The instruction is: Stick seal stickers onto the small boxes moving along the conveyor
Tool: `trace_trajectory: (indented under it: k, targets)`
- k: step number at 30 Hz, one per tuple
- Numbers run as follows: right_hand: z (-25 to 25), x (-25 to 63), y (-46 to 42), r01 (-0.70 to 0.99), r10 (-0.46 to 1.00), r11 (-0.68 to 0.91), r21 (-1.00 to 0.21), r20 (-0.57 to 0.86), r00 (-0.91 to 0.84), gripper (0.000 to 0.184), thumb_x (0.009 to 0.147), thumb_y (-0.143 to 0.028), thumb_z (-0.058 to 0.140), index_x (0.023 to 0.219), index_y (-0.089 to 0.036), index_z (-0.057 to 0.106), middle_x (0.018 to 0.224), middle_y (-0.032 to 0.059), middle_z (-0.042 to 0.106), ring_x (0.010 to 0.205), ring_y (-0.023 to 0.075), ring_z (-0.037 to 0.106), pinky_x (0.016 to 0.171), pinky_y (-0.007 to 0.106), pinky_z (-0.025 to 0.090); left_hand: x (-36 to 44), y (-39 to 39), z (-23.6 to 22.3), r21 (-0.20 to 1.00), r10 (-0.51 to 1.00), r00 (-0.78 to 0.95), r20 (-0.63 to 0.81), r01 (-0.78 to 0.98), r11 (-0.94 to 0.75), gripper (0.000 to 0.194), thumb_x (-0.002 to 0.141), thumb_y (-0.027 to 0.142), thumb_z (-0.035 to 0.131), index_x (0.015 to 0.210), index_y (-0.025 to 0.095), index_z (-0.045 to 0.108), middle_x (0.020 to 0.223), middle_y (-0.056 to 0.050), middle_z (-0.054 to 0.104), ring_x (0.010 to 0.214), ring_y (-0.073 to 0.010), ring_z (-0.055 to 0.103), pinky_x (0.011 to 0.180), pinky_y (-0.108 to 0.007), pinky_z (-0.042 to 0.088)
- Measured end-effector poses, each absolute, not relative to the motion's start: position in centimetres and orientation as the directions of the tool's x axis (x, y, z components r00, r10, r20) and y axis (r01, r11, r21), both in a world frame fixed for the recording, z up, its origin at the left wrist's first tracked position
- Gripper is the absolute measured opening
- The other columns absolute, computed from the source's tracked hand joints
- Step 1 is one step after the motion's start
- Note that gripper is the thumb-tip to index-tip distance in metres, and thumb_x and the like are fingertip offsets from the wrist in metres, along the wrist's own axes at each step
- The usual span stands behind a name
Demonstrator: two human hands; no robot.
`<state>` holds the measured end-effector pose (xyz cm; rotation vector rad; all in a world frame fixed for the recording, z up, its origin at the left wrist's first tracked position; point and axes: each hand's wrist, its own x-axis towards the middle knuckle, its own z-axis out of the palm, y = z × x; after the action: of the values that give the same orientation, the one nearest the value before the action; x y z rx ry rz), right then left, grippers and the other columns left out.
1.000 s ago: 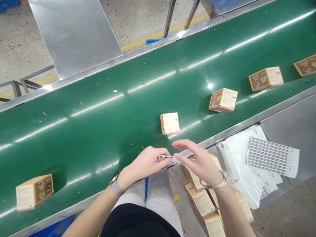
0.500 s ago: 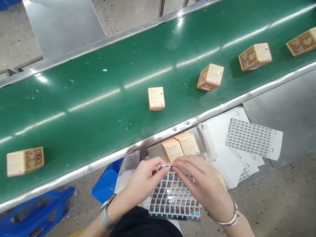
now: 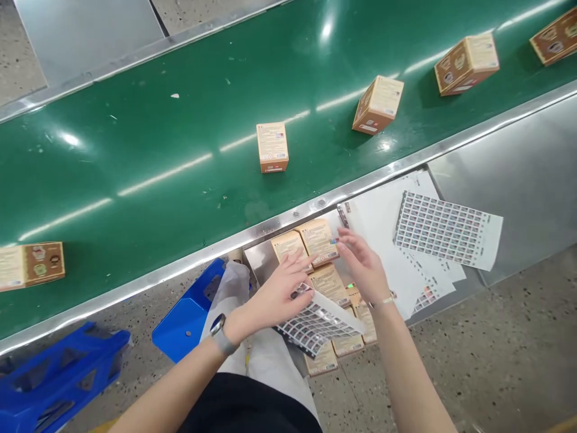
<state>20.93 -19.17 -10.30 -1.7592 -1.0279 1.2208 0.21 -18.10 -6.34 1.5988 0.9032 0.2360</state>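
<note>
My left hand (image 3: 286, 291) grips a sheet of small square stickers (image 3: 327, 316) between thumb and palm; the sheet tilts and bends over my lap. Its outstretched fingers reach over a cream and brown carton (image 3: 288, 245). My right hand (image 3: 364, 267) pinches a tiny shiny sticker (image 3: 334, 242) at its fingertips, by the right edge of a neighbouring carton (image 3: 318, 237). More cartons, such as one (image 3: 330, 282) just below, stand together under and between my hands, partly hidden by the sheet. One of them shows a shiny sticker (image 3: 350, 286).
A green conveyor belt (image 3: 180, 198) with a metal edge runs across, carrying spaced cartons such as one (image 3: 272, 146). Right of my hands lie white sheets (image 3: 378, 210) and another sticker sheet (image 3: 444, 228) on a metal shelf (image 3: 518, 174). Blue plastic frames (image 3: 180, 325) stand lower left.
My hands have parted. The right has moved up to the carton with a sticker; the left has turned the sheet sideways and spread over the cartons. The view has shifted, revealing more cartons.
</note>
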Motion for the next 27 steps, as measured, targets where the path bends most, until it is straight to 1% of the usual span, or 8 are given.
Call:
trace_trajectory:
  k: [1, 3, 6, 11, 16, 23, 25, 27]
  targets:
    - [-11.5, 21.1, -18.6, 0.15, 0.894, -0.418, -0.896, -0.378, 0.241, 0.036, 0.079, -0.058, 0.066, 0.085, -0.023, 0.062, 0.131, 0.0125, 0.061, 0.122, 0.0274, 0.059, 0.101, 0.046, 0.048, 0.6, -17.8, -6.9, 0.903, 0.623, 0.711, -0.326, 0.429, -0.017, 0.013, 0.09, 0.019, 0.05, 0.078, 0.019, 0.056, 0.155, -0.009, 0.039, 0.149, -0.0292, 0.022, 0.122, -0.055, 0.014]
    - [-13.3, 20.9, -17.8, 0.112, 0.885, -0.429, -0.896, -0.393, 0.247, 0.041, 0.075, -0.062, 0.067, 0.083, -0.022, 0.06, 0.129, 0.0143, 0.063, 0.118, 0.0284, 0.062, 0.1, 0.048, 0.048, 1.3, -17.3, -7.7, 0.882, 0.575, 0.738, -0.353, 0.468, -0.059, 0.014, 0.092, 0.018, 0.048, 0.079, 0.018, 0.054, 0.16, -0.01, 0.028, 0.152, -0.0283, 0.012, 0.123, -0.056, 0.009]
    - [-14.3, 20.4, -17.5, 0.113, 0.89, -0.421, -0.9, -0.387, 0.241, 0.043, 0.076, -0.063, 0.065, 0.081, -0.021, 0.059, 0.124, 0.0152, 0.066, 0.113, 0.0288, 0.065, 0.097, 0.049, 0.05, 1.8, -16.9, -8.3, 0.858, 0.552, 0.74, -0.384, 0.507, -0.083, 0.013, 0.092, 0.017, 0.048, 0.08, 0.018, 0.053, 0.16, -0.013, 0.025, 0.152, -0.0274, 0.006, 0.123, -0.055, 0.008]
    - [-14.5, 20.1, -17.7, 0.145, 0.9, -0.398, -0.906, -0.355, 0.254, 0.04, 0.079, -0.061, 0.062, 0.082, -0.022, 0.058, 0.12, 0.0156, 0.068, 0.109, 0.0287, 0.066, 0.094, 0.047, 0.052, 1.7, -16.8, -8.3, 0.861, 0.551, 0.74, -0.386, 0.504, -0.073, 0.016, 0.092, 0.017, 0.048, 0.077, 0.019, 0.053, 0.159, -0.01, 0.028, 0.152, -0.0263, 0.005, 0.124, -0.054, 0.01]
    - [-14.4, 20.0, -17.8, 0.208, 0.911, -0.363, -0.908, -0.299, 0.285, 0.033, 0.082, -0.054, 0.061, 0.082, -0.022, 0.058, 0.117, 0.0154, 0.068, 0.104, 0.0268, 0.068, 0.093, 0.046, 0.053, 1.7, -16.6, -8.2, 0.859, 0.545, 0.738, -0.399, 0.508, -0.059, 0.016, 0.091, 0.016, 0.049, 0.075, 0.019, 0.052, 0.159, -0.012, 0.027, 0.152, -0.0264, 0.007, 0.124, -0.054, 0.011]
    - [-15.0, 18.8, -18.0, 0.339, 0.884, -0.349, -0.874, -0.188, 0.427, 0.028, 0.081, -0.047, 0.062, 0.086, -0.02, 0.057, 0.112, 0.0162, 0.066, 0.103, 0.0262, 0.064, 0.094, 0.047, 0.05, 2.0, -16.5, -8.1, 0.864, 0.546, 0.736, -0.4, 0.502, -0.042, 0.015, 0.09, 0.014, 0.051, 0.076, 0.018, 0.053, 0.158, -0.014, 0.03, 0.152, -0.0249, 0.008, 0.124, -0.052, 0.01]
    - [-15.5, 18.9, -17.8, 0.341, 0.871, -0.367, -0.866, -0.192, 0.452, 0.03, 0.082, -0.047, 0.061, 0.094, -0.02, 0.054, 0.116, 0.0171, 0.064, 0.099, 0.0253, 0.066, 0.088, 0.046, 0.053, 2.0, -16.5, -8.3, 0.869, 0.551, 0.734, -0.397, 0.494, -0.033, 0.016, 0.089, 0.014, 0.051, 0.073, 0.019, 0.052, 0.158, -0.013, 0.029, 0.152, -0.0253, 0.008, 0.124, -0.052, 0.01]
    - [-15.5, 19.8, -17.3, 0.331, 0.873, -0.379, -0.864, -0.215, 0.438, 0.028, 0.088, -0.045, 0.052, 0.102, -0.021, 0.051, 0.114, 0.016, 0.065, 0.09, 0.0231, 0.07, 0.078, 0.043, 0.056, 1.9, -16.4, -8.4, 0.878, 0.553, 0.735, -0.392, 0.478, -0.012, 0.019, 0.088, 0.013, 0.051, 0.071, 0.019, 0.049, 0.159, -0.011, 0.029, 0.152, -0.0262, 0.008, 0.124, -0.054, 0.01]
